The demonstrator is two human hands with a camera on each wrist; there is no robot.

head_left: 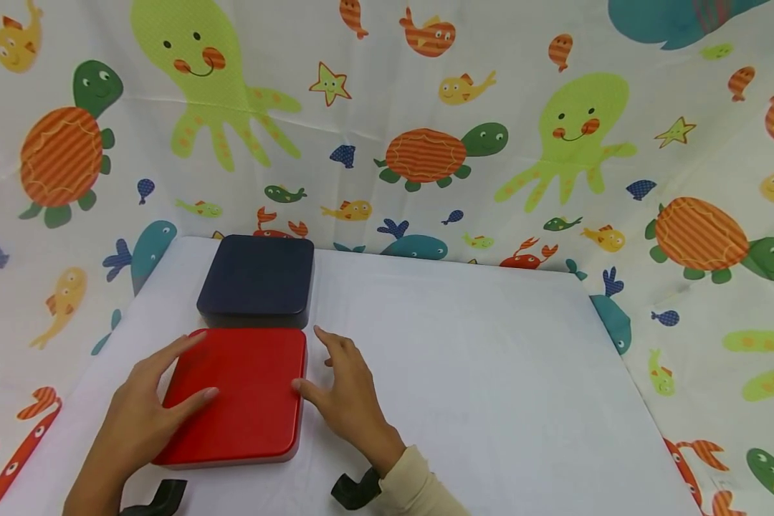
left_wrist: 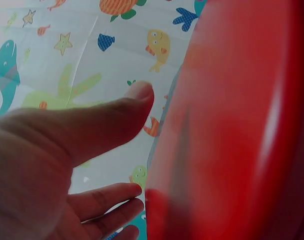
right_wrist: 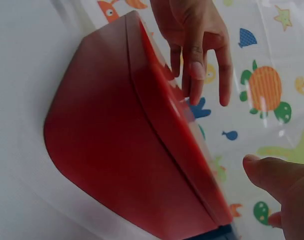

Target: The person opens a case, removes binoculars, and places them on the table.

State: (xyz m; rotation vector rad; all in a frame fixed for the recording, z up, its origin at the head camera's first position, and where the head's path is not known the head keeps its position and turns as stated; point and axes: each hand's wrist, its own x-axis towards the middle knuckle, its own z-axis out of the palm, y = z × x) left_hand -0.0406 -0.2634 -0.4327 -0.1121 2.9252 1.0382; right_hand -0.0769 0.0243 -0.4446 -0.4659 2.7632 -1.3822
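Observation:
A red rectangular tin (head_left: 241, 394) with rounded corners lies on the white table, its lid in place. My left hand (head_left: 143, 405) hovers at the tin's left side, thumb and fingers spread and overlapping the lid in the head view. In the left wrist view the left thumb (left_wrist: 116, 117) is extended beside the red lid (left_wrist: 232, 110). My right hand (head_left: 348, 390) is at the tin's right edge, fingers loosely extended, thumb tip right at the rim. The right wrist view shows the tin's side wall (right_wrist: 106, 120) and lid seam, with the right thumb (right_wrist: 272, 175) apart from it.
A dark blue tin (head_left: 258, 276) of similar shape sits just behind the red one. White cloth covers the table (head_left: 477, 387), which extends to the right. A curtain (head_left: 387, 93) printed with sea animals hangs behind and at both sides. Dark wrist straps show below both hands.

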